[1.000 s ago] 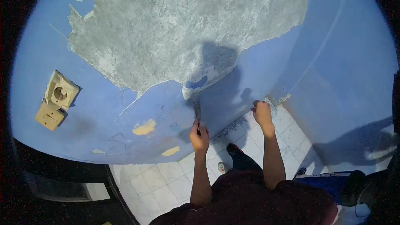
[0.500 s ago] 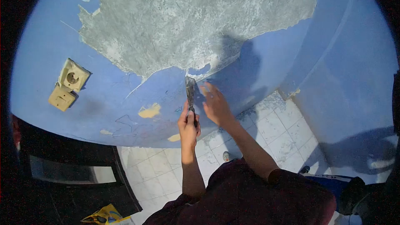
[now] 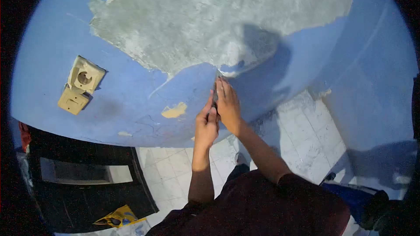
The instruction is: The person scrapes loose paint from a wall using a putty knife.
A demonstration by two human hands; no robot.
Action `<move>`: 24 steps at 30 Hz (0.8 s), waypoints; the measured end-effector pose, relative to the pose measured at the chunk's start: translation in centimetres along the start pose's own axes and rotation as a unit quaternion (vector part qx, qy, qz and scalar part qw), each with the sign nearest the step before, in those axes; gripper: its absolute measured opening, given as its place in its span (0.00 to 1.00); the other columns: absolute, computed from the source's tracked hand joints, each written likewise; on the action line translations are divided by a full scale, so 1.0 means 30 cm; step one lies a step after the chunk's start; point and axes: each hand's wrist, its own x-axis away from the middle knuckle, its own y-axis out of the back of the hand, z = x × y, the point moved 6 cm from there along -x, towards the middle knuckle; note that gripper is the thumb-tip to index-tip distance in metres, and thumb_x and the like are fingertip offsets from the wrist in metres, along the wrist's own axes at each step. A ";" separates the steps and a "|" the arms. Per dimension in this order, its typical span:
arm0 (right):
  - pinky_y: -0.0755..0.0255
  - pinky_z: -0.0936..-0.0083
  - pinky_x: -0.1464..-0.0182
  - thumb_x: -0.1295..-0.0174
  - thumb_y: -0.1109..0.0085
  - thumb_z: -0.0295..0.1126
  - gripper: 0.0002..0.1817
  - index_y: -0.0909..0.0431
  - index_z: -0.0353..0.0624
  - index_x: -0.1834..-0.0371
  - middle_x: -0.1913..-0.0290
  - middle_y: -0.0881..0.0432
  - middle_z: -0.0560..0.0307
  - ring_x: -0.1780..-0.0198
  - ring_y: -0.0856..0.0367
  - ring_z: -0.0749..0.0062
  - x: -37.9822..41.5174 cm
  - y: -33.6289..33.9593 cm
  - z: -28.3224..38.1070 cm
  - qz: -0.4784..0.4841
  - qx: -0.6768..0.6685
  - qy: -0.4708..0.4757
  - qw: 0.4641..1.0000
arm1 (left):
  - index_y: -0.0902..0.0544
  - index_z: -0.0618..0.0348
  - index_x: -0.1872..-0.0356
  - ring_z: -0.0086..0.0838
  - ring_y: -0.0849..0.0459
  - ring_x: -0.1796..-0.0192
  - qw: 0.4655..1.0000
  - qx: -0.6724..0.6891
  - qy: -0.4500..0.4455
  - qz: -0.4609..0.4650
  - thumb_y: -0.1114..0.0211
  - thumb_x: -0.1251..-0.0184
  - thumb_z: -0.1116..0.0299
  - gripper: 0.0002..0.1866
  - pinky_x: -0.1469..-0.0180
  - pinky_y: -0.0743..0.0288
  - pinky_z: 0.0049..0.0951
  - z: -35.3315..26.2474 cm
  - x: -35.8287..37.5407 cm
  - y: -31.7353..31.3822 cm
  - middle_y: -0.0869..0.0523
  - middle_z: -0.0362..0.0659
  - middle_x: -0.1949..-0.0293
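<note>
Scraper (image 3: 215, 99) stands upright against the blue wall (image 3: 127, 91), between the two hands, its tip at the lower edge of the bare grey patch (image 3: 197, 22). Left hand (image 3: 206, 127) is wrapped around the handle, thumb along it. Right hand (image 3: 229, 105) lies alongside the tool with fingers stretched up toward the blade; whether they pinch it or only press cannot be told, since the thumb is hidden.

Working the blade at the paint's broken border looks like the step in hand. A further stroke would seem to call for a low blade angle, steady pressure and fingertips kept behind the edge.

Just right of the tip, a small blue remnant (image 3: 234, 67) hangs in the grey. The ragged border climbs away on both sides, leaving broad wall for sideways strokes. Farther left, the loose-looking socket (image 3: 85, 76) and switch plate (image 3: 73, 101) jut out, well apart from the blade. To the right, the adjoining wall (image 3: 380, 100) limits the sweep; below, tiled floor (image 3: 297, 124) gives footing, speckled with debris.
</note>
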 end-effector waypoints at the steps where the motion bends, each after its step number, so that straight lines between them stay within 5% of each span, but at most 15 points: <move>1: 0.36 0.58 0.35 0.41 0.49 0.22 0.31 0.43 0.27 0.33 0.35 0.37 0.36 0.35 0.35 0.42 -0.003 -0.019 0.005 -0.028 0.026 0.004 0.999 | 0.32 0.57 0.31 0.13 0.36 0.78 0.999 0.025 0.023 0.026 0.50 0.24 0.67 0.22 0.77 0.40 0.17 0.002 -0.011 0.007 0.28 0.32 0.77; 6: 0.30 0.56 0.41 0.41 0.47 0.23 0.30 0.39 0.30 0.33 0.39 0.31 0.35 0.40 0.29 0.41 0.021 -0.068 0.005 -0.089 0.082 -0.021 0.992 | 0.33 0.63 0.32 0.17 0.30 0.69 0.998 -0.049 -0.012 0.045 0.51 0.24 0.65 0.23 0.66 0.33 0.20 0.043 -0.044 0.050 0.26 0.34 0.72; 8: 0.29 0.57 0.42 0.41 0.47 0.23 0.29 0.38 0.31 0.34 0.39 0.30 0.35 0.40 0.28 0.41 0.030 -0.074 0.005 -0.091 0.091 -0.025 0.991 | 0.35 0.63 0.31 0.15 0.33 0.77 0.977 -0.137 -0.160 0.019 0.51 0.24 0.69 0.23 0.75 0.37 0.18 0.016 -0.050 0.041 0.25 0.33 0.75; 10: 0.28 0.58 0.43 0.41 0.48 0.24 0.29 0.37 0.32 0.34 0.40 0.30 0.36 0.41 0.27 0.42 0.018 -0.068 0.001 -0.097 0.104 -0.020 0.990 | 0.36 0.65 0.31 0.18 0.29 0.70 0.980 -0.160 -0.107 0.047 0.53 0.24 0.70 0.23 0.66 0.31 0.20 -0.002 -0.046 0.048 0.22 0.36 0.71; 12: 0.26 0.59 0.45 0.41 0.47 0.24 0.29 0.37 0.32 0.34 0.40 0.29 0.37 0.42 0.26 0.44 0.017 -0.074 -0.034 -0.087 0.025 -0.083 0.992 | 0.36 0.66 0.31 0.35 0.22 0.69 0.981 -0.156 -0.096 0.063 0.54 0.27 0.71 0.24 0.60 0.27 0.32 -0.023 -0.041 0.021 0.19 0.51 0.70; 19: 0.26 0.65 0.46 0.36 0.47 0.24 0.22 0.33 0.33 0.38 0.42 0.26 0.41 0.42 0.25 0.48 0.023 -0.025 -0.022 -0.128 0.088 0.018 0.988 | 0.36 0.67 0.32 0.32 0.23 0.71 0.971 -0.187 -0.146 0.014 0.56 0.27 0.74 0.23 0.62 0.28 0.30 -0.053 -0.012 -0.020 0.22 0.52 0.72; 21: 0.26 0.63 0.48 0.37 0.47 0.23 0.24 0.33 0.32 0.37 0.43 0.27 0.42 0.45 0.25 0.48 0.011 -0.021 -0.007 -0.092 0.067 -0.018 0.993 | 0.37 0.69 0.32 0.27 0.21 0.59 0.963 -0.217 -0.094 0.125 0.56 0.23 0.67 0.24 0.51 0.27 0.28 -0.069 -0.031 -0.013 0.16 0.51 0.55; 24: 0.29 0.59 0.42 0.42 0.46 0.24 0.32 0.41 0.32 0.32 0.38 0.32 0.38 0.40 0.29 0.43 0.012 -0.082 -0.033 -0.078 0.069 -0.043 0.994 | 0.37 0.69 0.32 0.28 0.21 0.61 0.963 -0.229 -0.112 0.091 0.56 0.22 0.63 0.25 0.53 0.26 0.28 -0.071 -0.032 -0.001 0.16 0.51 0.57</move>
